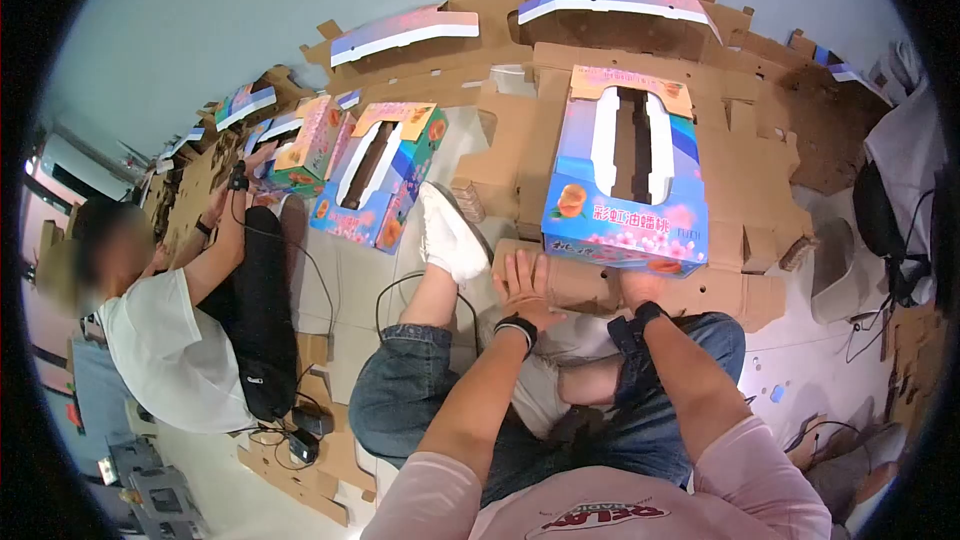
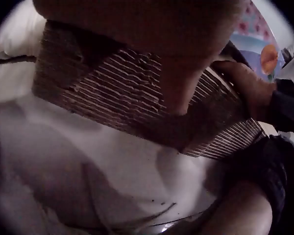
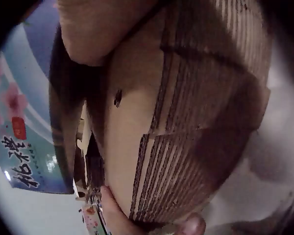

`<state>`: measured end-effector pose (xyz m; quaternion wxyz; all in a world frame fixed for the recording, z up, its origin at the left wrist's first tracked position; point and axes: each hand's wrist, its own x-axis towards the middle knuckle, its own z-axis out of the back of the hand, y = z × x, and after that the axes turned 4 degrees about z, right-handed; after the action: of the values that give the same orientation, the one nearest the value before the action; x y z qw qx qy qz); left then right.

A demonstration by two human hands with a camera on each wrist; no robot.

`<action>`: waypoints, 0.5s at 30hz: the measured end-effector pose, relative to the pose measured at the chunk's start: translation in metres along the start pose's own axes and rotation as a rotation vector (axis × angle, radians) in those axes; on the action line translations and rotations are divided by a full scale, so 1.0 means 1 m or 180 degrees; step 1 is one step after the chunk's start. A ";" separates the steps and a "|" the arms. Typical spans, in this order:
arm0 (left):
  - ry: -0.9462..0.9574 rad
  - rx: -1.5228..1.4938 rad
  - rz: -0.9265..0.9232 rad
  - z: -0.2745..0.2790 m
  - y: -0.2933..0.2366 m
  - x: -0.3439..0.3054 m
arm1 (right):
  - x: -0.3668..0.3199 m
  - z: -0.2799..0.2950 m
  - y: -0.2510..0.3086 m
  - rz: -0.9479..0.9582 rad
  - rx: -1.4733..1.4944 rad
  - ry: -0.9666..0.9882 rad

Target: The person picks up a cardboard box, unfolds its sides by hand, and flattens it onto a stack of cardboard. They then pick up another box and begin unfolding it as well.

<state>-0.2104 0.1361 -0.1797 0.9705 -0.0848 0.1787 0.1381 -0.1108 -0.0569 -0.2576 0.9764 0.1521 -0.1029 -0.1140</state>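
Observation:
My left hand (image 1: 525, 290) rests with straight, spread fingers on a stack of flattened cardboard (image 1: 580, 285). In the left wrist view its thumb (image 2: 179, 90) lies down over the layered edge of the stack (image 2: 122, 83). My right hand (image 1: 640, 288) is at the stack's right part, against the front of a blue and pink printed box (image 1: 625, 225); its fingers are hidden. The right wrist view shows part of this hand (image 3: 98, 29) between the printed box (image 3: 34, 107) and the stack (image 3: 186, 127). The box stands on the cardboard, with a long opening in its top.
Another printed box (image 1: 375, 175) stands left of my shoe (image 1: 455, 240). Further left, a seated person (image 1: 180, 340) has their hands at a third box (image 1: 310, 145). Open cardboard trays (image 1: 620, 35) line the wall. A grey stool (image 1: 838, 270) and a bag (image 1: 900, 180) are at right.

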 end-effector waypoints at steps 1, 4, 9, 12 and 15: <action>-0.0010 -0.0027 -0.0032 0.003 -0.001 0.001 | 0.000 0.043 0.009 0.0149 0.0099 0.0558; 0.0198 -0.0056 0.0011 0.002 0.002 0.003 | 0.000 0.035 -0.017 0.0579 0.0501 0.1512; 0.0091 -0.0122 -0.0064 -0.001 0.001 0.004 | -0.062 0.095 -0.043 0.1848 0.1445 0.0690; -0.0025 -0.0094 -0.0039 -0.001 0.003 0.002 | -0.070 0.107 -0.056 0.0934 0.3393 0.0846; 0.0052 -0.0043 -0.0038 0.006 0.001 0.000 | -0.052 0.140 -0.062 -0.0434 0.4024 0.0208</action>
<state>-0.2093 0.1385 -0.1745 0.9692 -0.0936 0.1852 0.1329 -0.2049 -0.1394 -0.1560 0.6913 0.7086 -0.1106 -0.0884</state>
